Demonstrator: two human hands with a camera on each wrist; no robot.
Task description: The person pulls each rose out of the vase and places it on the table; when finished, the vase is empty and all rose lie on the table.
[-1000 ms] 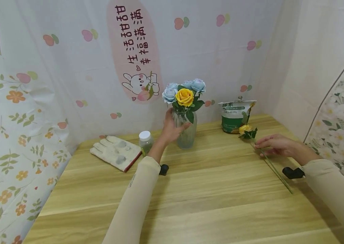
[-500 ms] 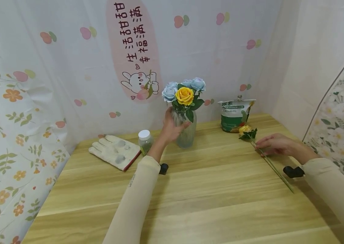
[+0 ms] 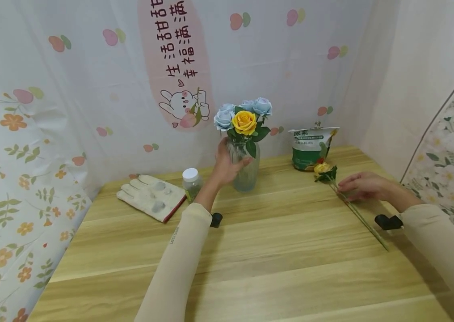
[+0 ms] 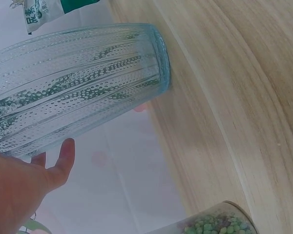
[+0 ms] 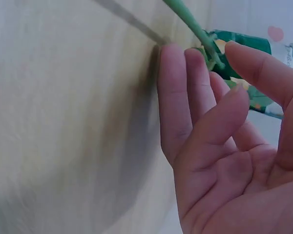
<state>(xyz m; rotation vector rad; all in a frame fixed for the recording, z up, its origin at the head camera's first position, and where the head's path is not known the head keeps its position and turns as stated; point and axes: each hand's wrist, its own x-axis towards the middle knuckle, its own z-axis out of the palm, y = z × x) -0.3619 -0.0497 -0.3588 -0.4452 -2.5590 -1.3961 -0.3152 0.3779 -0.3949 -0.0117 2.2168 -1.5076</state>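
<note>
A ribbed clear glass vase stands upright at the back centre of the table, holding several pale blue roses and one yellow rose. My left hand grips its left side, the thumb across the front; some fingers are hidden. In the left wrist view the vase shows wet-looking dimpled glass, with that hand at its lower edge. A second yellow rose lies at the right, its long green stem pointing toward me. My right hand is beside the stem, fingers loosely extended, thumb apart from them.
Left of the vase are a white-capped jar with green grains inside and a white work glove with a red cuff. A green and white bag, clipped at the top, stands behind the loose rose. Patterned cloth hangs behind the table.
The head view has tilted slightly downward, so everything sits a little differently in it. Both hands, the vase and the loose rose have stayed nearly where they were.
</note>
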